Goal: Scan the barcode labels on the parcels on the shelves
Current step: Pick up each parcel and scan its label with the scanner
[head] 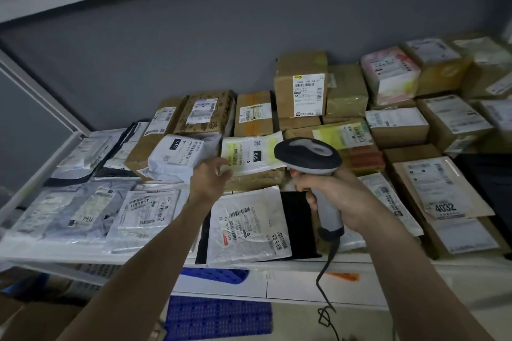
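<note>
A white shelf (277, 264) is packed with parcels: brown cardboard boxes at the back and right, plastic mailers in front. My left hand (209, 181) grips the right end of a white plastic parcel (177, 156) with a "010" label, held tilted above the others. Beside it lies a flat parcel with a yellowish label (250, 156), also marked "010". My right hand (335, 198) holds the handle of a grey and black barcode scanner (307, 155). The scanner head hovers over the right end of that yellowish label.
The scanner's black cable (327, 271) hangs down past the shelf's front edge. Blue plastic crates (216, 315) sit below the shelf. A tall box with a white label (307, 94) stands at the back against the grey wall. Another shelf board runs overhead.
</note>
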